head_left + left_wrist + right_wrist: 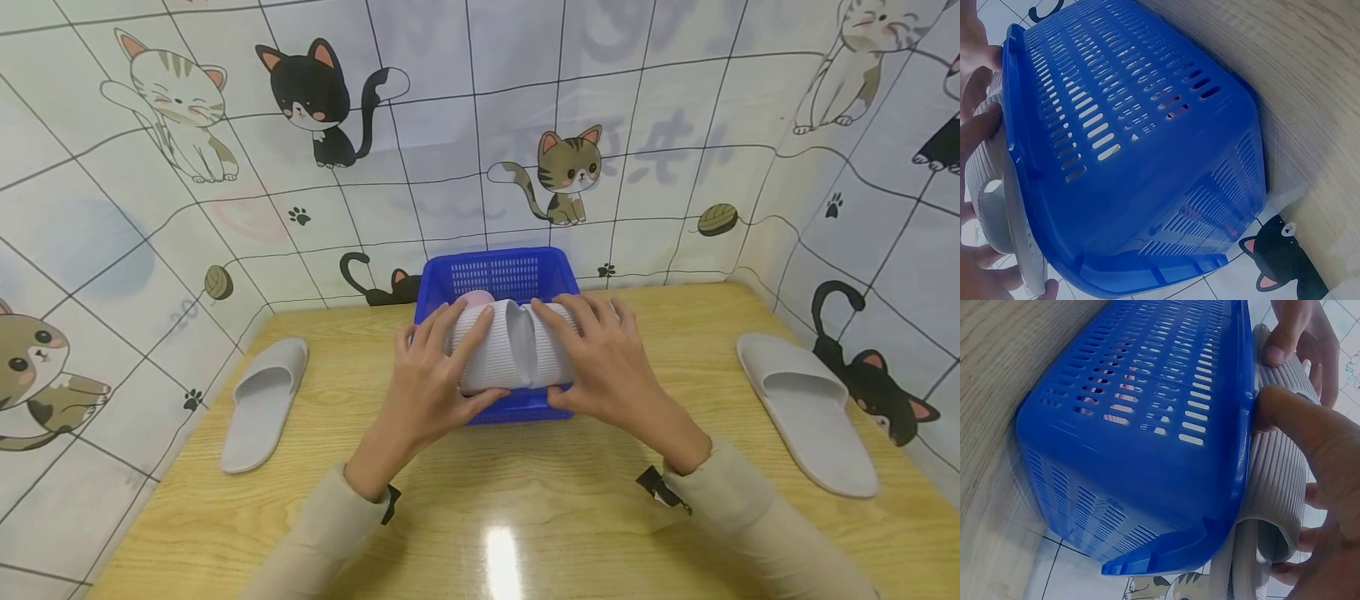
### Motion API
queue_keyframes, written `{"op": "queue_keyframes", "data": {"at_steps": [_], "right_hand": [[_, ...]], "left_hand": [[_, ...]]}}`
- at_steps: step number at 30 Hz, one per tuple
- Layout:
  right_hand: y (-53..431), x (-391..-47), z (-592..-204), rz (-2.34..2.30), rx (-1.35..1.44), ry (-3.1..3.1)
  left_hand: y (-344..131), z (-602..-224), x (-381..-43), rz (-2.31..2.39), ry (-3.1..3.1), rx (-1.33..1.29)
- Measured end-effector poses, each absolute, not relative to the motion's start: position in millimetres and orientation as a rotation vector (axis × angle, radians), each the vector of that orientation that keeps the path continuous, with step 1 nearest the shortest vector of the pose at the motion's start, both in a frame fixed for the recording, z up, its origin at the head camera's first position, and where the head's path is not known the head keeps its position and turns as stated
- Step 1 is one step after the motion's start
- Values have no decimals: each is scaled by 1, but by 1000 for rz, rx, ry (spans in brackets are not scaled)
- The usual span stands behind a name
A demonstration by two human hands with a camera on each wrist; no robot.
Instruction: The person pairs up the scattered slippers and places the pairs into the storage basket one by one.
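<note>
Two light grey slippers with ribbed uppers, a left one [487, 354] and a right one [551, 354], lie side by side at the top of a blue plastic basket [517, 410]. My left hand [431, 367] grips the left upper, fingers over the top and thumb along the near side. My right hand [611, 358] holds the right upper the same way. In the left wrist view a grey slipper [1021, 231] is against the basket rim; the right wrist view shows a ribbed upper [1275, 475] with its opening. The slippers' undersides are mostly hidden.
Something pink [476, 297] shows inside the basket behind the slippers. One grey slipper [258, 417] lies on the wooden table [465, 492] at the left, another [813, 417] at the right. A cat-patterned tiled wall covering [450, 192] surrounds the back and sides.
</note>
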State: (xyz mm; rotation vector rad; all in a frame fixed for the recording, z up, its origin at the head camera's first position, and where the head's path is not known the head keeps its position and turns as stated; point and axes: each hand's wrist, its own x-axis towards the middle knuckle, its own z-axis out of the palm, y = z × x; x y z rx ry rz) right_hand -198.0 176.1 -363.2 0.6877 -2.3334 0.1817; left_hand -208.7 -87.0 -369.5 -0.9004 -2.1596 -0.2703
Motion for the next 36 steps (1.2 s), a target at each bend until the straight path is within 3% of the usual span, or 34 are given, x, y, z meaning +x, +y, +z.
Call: {"op": "queue_keyframes", "data": {"at_steps": [26,36], "right_hand": [[181,-201,-365,299,734,-2300],[184,-204,-363,338,649,-2313]], "left_hand": [[-88,-366,-212,-248,-2161,-918],[-109,-367,-229,-671,-2080,-847]]}}
